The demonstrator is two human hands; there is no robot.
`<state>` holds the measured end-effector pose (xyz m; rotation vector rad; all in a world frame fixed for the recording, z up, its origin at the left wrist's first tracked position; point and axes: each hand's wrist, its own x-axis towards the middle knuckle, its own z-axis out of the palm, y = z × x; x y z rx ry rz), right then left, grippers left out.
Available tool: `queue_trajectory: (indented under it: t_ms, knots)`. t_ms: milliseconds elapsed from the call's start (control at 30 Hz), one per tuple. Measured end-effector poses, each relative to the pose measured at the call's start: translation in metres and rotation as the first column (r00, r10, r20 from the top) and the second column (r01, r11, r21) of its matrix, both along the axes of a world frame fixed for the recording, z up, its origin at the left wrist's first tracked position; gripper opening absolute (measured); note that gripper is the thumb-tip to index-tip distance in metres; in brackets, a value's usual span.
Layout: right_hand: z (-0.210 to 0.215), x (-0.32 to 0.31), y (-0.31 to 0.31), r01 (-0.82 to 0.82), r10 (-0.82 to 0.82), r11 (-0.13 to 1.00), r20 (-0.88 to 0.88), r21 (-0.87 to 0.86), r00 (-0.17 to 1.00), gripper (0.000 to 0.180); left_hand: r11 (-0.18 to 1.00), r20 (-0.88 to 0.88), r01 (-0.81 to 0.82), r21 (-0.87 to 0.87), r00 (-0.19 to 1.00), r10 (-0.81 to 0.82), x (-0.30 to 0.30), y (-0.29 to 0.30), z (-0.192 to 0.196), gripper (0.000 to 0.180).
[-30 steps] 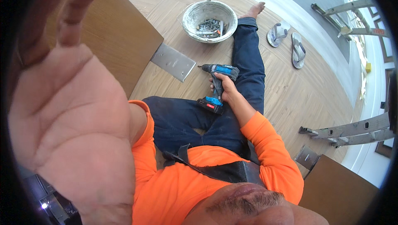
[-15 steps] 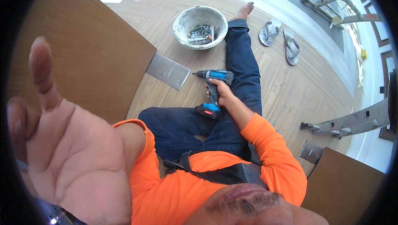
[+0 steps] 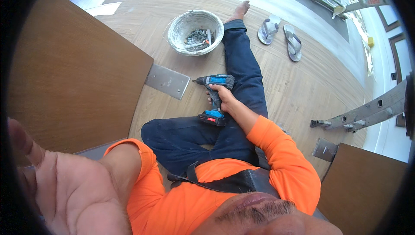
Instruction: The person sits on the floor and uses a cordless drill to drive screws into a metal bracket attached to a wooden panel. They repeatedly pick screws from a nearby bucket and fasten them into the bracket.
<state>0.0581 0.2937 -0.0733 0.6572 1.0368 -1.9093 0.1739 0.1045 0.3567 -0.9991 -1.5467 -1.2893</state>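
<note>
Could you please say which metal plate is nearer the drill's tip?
The left plate, just ahead of the drill in the right hand; the other plate lies beyond the right sleeve.

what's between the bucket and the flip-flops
In the head view, the person's outstretched, dark-trousered leg and some wood floor lie between the bucket and flip-flops.

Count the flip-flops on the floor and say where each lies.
2. One flip-flop lies to the right of the bare foot; the second flip-flop lies just right of the first. Both show whole.
</note>
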Motion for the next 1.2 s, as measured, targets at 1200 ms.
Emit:
queue_trajectory:
  t_ms: [1200]
  knots:
    - [0.016,0.002,-0.004,-0.192,0.190,0.981,0.069,0.016,0.979,0.031,0.992,0.461,0.113,-0.059,0.884,-0.074,-0.066,0.112,-0.072,0.140]
